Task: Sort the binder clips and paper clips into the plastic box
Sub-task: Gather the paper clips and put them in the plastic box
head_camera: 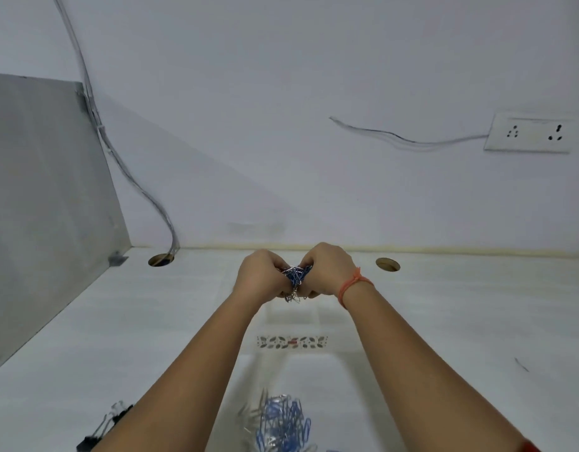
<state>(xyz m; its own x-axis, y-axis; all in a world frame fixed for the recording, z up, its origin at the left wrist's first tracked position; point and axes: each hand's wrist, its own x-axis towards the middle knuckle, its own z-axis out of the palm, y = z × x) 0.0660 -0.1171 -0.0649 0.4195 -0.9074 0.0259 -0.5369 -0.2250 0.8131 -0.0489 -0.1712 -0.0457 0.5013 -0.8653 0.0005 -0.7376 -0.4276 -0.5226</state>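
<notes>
Paper clips [294, 276], blue and silver, are bunched in a tangled clump held up above the bench [461, 321], out in front of the person. Both hands close on this clump from either side: the left hand [261, 275] grips its left part and the right hand [325, 270] its right part, fingers curled tight around the wire, with a few silver clips hanging out below the knuckles. An orange thread band [350, 285] circles the right wrist.

Below the hands, between the forearms, lies the plastic box [293, 341], clear and hard to make out, with a patterned strip across it and dividers faintly visible in its far part. Nearer the camera a loose pile of clips [281, 419], mostly blue with some silver, lies between the arms; whether it sits inside the box or on its lid I cannot tell.

Black binder clips [102, 429] lie on the bench at the lower left, beside the left forearm. Two round cable holes are cut in the bench near the wall, one [161, 260] with a cable [118, 158] running into it. A socket plate [529, 133] sits on the wall at the right.
</notes>
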